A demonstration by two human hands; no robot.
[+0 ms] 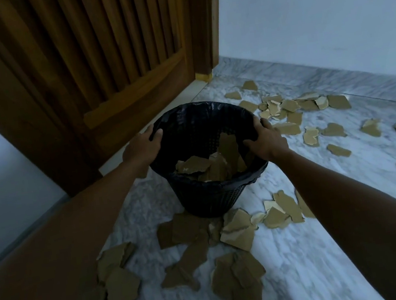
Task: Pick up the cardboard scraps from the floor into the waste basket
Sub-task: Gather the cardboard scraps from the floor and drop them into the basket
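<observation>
A black mesh waste basket (214, 198) lined with a black bag stands on the marble floor, tilted slightly toward me. Several cardboard scraps (209, 166) lie inside it. My left hand (142, 148) grips the basket's left rim, thumb over the edge. My right hand (266, 140) grips the right rim the same way. Brown cardboard scraps (236, 228) lie on the floor in front of the basket, more scraps (124, 284) at the lower left, and another scatter of scraps (293, 111) to the right behind it.
A dark wooden slatted door (103, 61) stands just behind the basket. A pale wall (311, 6) with a marble skirting runs along the right. Grey-white marble floor (309, 261) shows between the scraps.
</observation>
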